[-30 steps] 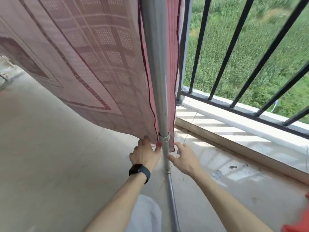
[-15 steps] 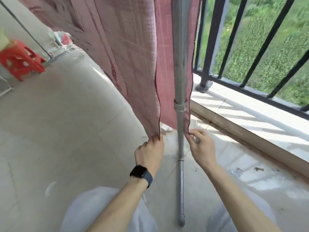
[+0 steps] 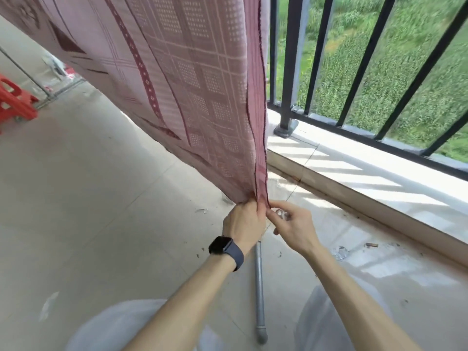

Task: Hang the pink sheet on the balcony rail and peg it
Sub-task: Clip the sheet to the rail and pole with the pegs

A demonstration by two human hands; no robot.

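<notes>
My left hand [image 3: 243, 221] is closed round the bottom corner of the pink woven sheet with maroon bands and dotted squares [image 3: 192, 79], bunching the cloth in its fingers. My right hand [image 3: 296, 226] pinches the dark hem of that same corner between thumb and forefinger, its other fingers loosely curled behind; the two hands almost touch. The sheet drops from above the top of the view (what it hangs on I cannot see) and spreads away to the left as a broad slanted panel, its near edge running straight down to my grip. It hangs just inside the black metal balcony railing [image 3: 288, 72], whose post stands on a pale stone sill [image 3: 354, 178] along the floor's right edge. Below my hands a grey metal pipe [image 3: 259, 287] lies on the pale tiled floor [image 3: 88, 198], ending in a rounded elbow between my knees. A black smartwatch [image 3: 224, 245] sits on my left wrist. A red plastic stool [image 3: 15, 105] stands at the floor's far left edge.
</notes>
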